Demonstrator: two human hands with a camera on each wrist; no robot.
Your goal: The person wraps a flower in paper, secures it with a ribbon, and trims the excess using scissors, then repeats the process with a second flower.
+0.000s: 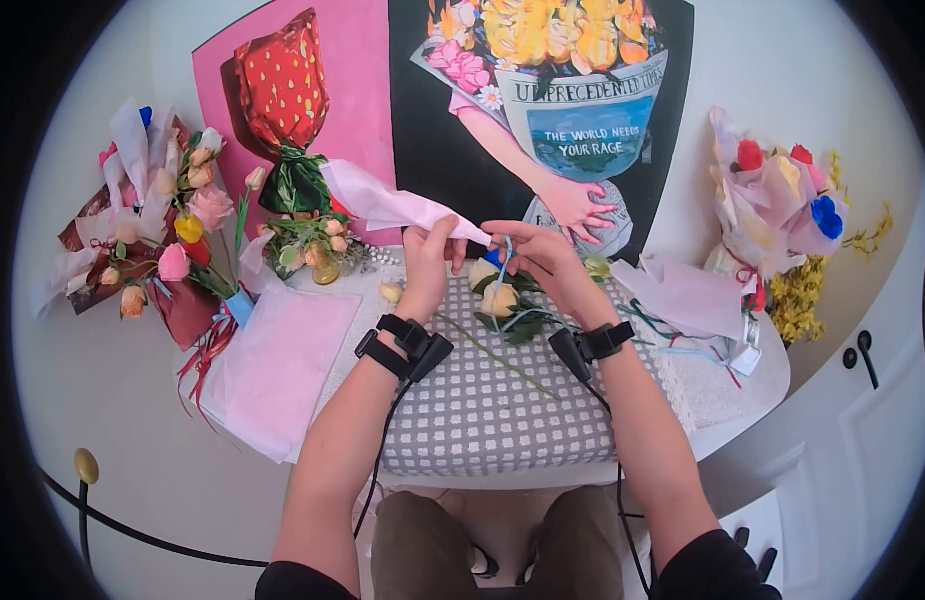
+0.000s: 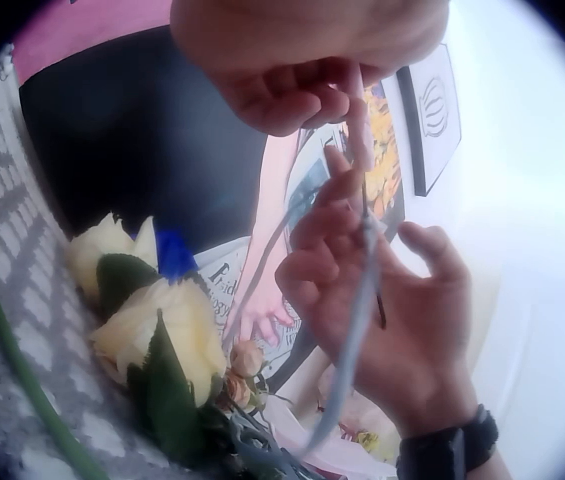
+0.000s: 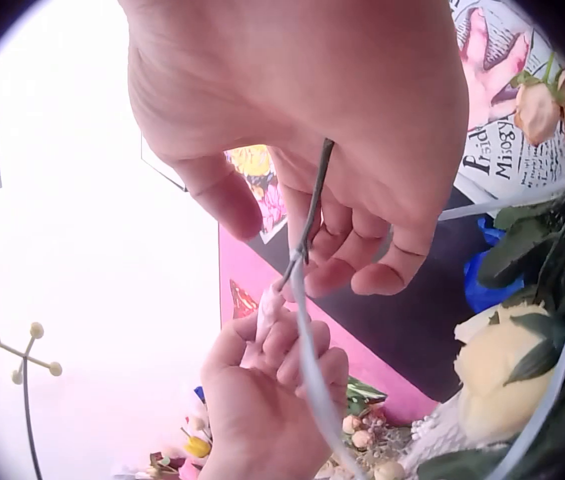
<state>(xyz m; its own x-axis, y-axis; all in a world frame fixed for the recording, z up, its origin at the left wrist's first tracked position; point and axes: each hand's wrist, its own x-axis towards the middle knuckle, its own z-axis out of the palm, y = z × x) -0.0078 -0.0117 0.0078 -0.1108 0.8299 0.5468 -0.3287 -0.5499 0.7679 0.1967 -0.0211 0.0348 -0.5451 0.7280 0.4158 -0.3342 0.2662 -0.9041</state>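
Note:
My left hand (image 1: 430, 268) grips the gathered lower end of a pale pink paper wrap (image 1: 383, 200), which points up and left. From its end a thin dark green stem (image 3: 315, 205) extends toward the right palm. A light blue ribbon (image 2: 345, 385) loops over this stem and hangs down. My right hand (image 1: 553, 268) has its fingers curled round the ribbon beside the stem, with the thumb held apart in the left wrist view. Below the hands, cream roses (image 1: 500, 299) with dark leaves lie on the grey checked cloth (image 1: 473, 420). The flower inside the wrap is hidden.
Pink sheets (image 1: 283, 360) lie on the left of the white table. Wrapped bouquets (image 1: 173, 230) stand at the far left, another bouquet (image 1: 773, 210) at the right. Grey-pink paper (image 1: 693, 300) rests right of the cloth. Pictures (image 1: 573, 120) stand behind.

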